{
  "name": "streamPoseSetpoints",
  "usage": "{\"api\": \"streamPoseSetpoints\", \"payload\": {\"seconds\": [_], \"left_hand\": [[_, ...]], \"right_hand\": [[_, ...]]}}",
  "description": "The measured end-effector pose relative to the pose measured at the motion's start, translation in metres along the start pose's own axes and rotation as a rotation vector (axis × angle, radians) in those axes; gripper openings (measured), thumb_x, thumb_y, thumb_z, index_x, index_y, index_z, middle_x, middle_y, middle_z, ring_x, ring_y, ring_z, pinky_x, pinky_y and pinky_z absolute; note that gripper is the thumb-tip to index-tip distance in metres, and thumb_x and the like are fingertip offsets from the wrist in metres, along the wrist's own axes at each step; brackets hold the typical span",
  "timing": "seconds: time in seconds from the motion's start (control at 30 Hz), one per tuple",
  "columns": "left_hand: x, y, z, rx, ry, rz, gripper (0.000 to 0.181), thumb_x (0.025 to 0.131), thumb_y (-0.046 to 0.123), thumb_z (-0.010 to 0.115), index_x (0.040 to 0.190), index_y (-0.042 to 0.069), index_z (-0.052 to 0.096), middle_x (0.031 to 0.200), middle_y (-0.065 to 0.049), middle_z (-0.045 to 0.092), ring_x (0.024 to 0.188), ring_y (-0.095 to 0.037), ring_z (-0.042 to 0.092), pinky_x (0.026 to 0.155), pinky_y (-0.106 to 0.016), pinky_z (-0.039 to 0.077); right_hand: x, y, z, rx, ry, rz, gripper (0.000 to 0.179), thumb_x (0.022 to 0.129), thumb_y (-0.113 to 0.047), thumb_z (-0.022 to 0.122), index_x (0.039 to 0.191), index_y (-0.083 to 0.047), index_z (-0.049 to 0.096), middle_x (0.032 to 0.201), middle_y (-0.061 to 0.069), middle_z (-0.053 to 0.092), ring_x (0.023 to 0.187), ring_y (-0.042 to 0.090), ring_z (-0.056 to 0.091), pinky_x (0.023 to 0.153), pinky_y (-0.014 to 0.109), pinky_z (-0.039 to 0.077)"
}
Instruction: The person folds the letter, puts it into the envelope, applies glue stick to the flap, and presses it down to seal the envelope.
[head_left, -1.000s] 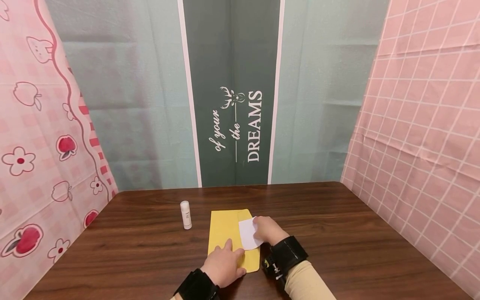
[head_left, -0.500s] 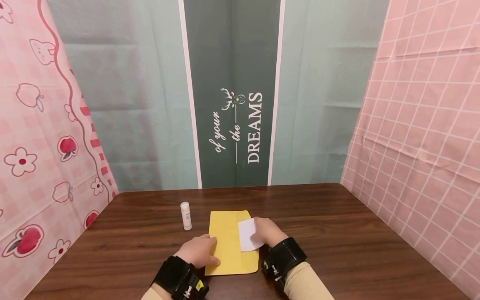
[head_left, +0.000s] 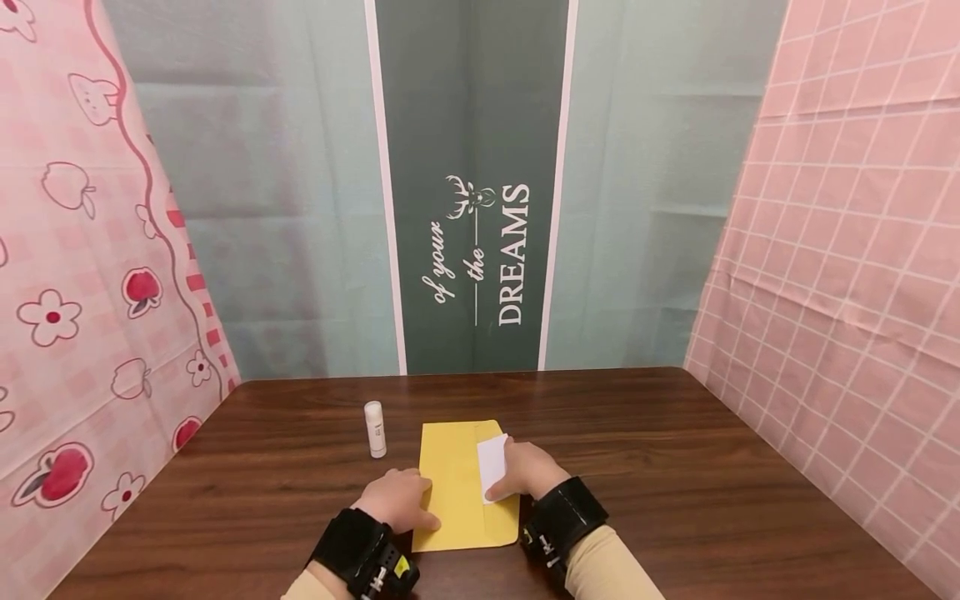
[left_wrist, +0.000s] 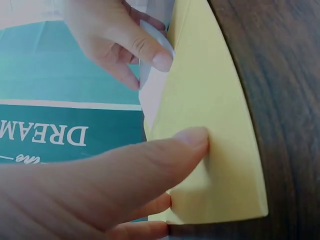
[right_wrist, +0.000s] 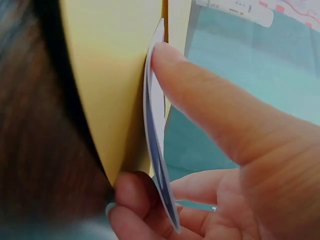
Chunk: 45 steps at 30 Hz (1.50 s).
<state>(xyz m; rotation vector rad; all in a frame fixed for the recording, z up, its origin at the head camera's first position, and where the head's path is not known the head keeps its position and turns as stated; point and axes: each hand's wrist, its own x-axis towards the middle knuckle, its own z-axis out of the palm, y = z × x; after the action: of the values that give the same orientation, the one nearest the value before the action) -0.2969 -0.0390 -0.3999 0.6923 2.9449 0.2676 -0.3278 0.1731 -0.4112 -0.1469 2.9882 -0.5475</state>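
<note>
A yellow envelope lies on the table with its flap side to the right. At its left edge is my left hand; the thumb lies on top and fingertips meet the edge, holding it. My right hand grips a folded white paper at the envelope's right part, along the flap line. In the right wrist view the thumb presses one face of the paper and curled fingers sit behind it. The paper's left end sits at the envelope's opening, and its right part is hidden by the hand.
A white glue stick stands on the brown wooden table, left of and behind the envelope. A green-grey cloth with lettering hangs behind the table. Pink patterned cloths hang at the left and right sides.
My left hand has moved left, from the middle of the envelope to its left edge. My right thumb has come down across the white paper, whose visible part is narrower.
</note>
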Motion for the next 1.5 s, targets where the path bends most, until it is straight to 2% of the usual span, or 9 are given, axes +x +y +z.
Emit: {"api": "streamPoseSetpoints", "payload": {"seconds": [0.23, 0.33, 0.47, 0.67, 0.9, 1.1, 1.3, 1.5], "left_hand": [[0.003, -0.009, -0.002, -0.063, -0.047, -0.008, 0.055, 0.068, 0.036, 0.079, 0.109, 0.002, 0.065, 0.116, -0.013, 0.059, 0.103, -0.030, 0.055, 0.086, -0.046, 0.045], [0.002, -0.013, -0.002, -0.072, -0.054, -0.014, 0.058, 0.067, 0.037, 0.081, 0.111, 0.002, 0.064, 0.120, -0.013, 0.057, 0.107, -0.032, 0.052, 0.086, -0.048, 0.045], [0.003, -0.016, 0.000, -0.086, -0.060, -0.038, 0.065, 0.066, 0.039, 0.081, 0.116, 0.003, 0.063, 0.123, -0.016, 0.053, 0.111, -0.036, 0.047, 0.088, -0.052, 0.042], [0.004, -0.017, 0.002, -0.105, -0.076, -0.085, 0.070, 0.065, 0.042, 0.082, 0.121, 0.005, 0.060, 0.127, -0.020, 0.049, 0.115, -0.039, 0.044, 0.089, -0.056, 0.040], [0.004, -0.016, 0.001, -0.089, -0.086, -0.099, 0.073, 0.065, 0.044, 0.081, 0.122, 0.003, 0.060, 0.128, -0.020, 0.049, 0.117, -0.039, 0.043, 0.090, -0.056, 0.039], [0.004, -0.016, 0.002, -0.081, -0.095, -0.102, 0.073, 0.065, 0.044, 0.081, 0.122, 0.003, 0.060, 0.127, -0.020, 0.049, 0.117, -0.039, 0.043, 0.090, -0.056, 0.040], [0.004, -0.015, 0.001, -0.084, -0.095, -0.104, 0.073, 0.064, 0.045, 0.081, 0.121, 0.004, 0.060, 0.127, -0.019, 0.049, 0.116, -0.038, 0.043, 0.090, -0.056, 0.040], [0.005, -0.016, 0.001, -0.087, -0.088, -0.100, 0.072, 0.064, 0.045, 0.082, 0.121, 0.005, 0.061, 0.127, -0.019, 0.049, 0.116, -0.039, 0.043, 0.090, -0.055, 0.040]], "right_hand": [[-0.002, -0.002, -0.001, 0.003, 0.003, 0.018, 0.092, 0.064, -0.035, 0.085, 0.129, 0.014, 0.044, 0.121, 0.025, 0.055, 0.102, 0.028, 0.056, 0.093, 0.043, 0.042], [-0.001, -0.002, -0.001, 0.018, 0.031, 0.027, 0.066, 0.067, -0.028, 0.083, 0.115, 0.011, 0.056, 0.103, 0.018, 0.062, 0.086, 0.025, 0.056, 0.084, 0.040, 0.047], [0.000, -0.002, -0.003, 0.022, 0.093, 0.062, 0.034, 0.073, -0.015, 0.078, 0.096, 0.004, 0.063, 0.081, 0.010, 0.059, 0.069, 0.021, 0.051, 0.068, 0.035, 0.047], [0.000, -0.002, -0.005, -0.002, 0.112, 0.123, 0.018, 0.080, -0.012, 0.071, 0.092, 0.001, 0.065, 0.076, 0.007, 0.057, 0.064, 0.020, 0.050, 0.060, 0.033, 0.045], [0.001, -0.002, -0.004, 0.001, 0.104, 0.129, 0.013, 0.083, -0.010, 0.066, 0.089, 0.001, 0.064, 0.070, 0.007, 0.053, 0.060, 0.020, 0.049, 0.056, 0.029, 0.041], [0.001, -0.004, -0.001, 0.057, 0.085, 0.128, 0.009, 0.083, -0.008, 0.066, 0.083, 0.002, 0.064, 0.060, 0.007, 0.050, 0.052, 0.018, 0.049, 0.048, 0.024, 0.037], [0.000, -0.004, 0.001, 0.077, 0.082, 0.100, 0.014, 0.083, -0.008, 0.066, 0.072, -0.001, 0.061, 0.050, 0.003, 0.044, 0.043, 0.014, 0.044, 0.042, 0.022, 0.032], [0.001, -0.004, 0.003, 0.104, 0.083, 0.091, 0.015, 0.083, -0.008, 0.067, 0.070, -0.002, 0.061, 0.050, 0.004, 0.045, 0.041, 0.013, 0.045, 0.041, 0.021, 0.031]]}}
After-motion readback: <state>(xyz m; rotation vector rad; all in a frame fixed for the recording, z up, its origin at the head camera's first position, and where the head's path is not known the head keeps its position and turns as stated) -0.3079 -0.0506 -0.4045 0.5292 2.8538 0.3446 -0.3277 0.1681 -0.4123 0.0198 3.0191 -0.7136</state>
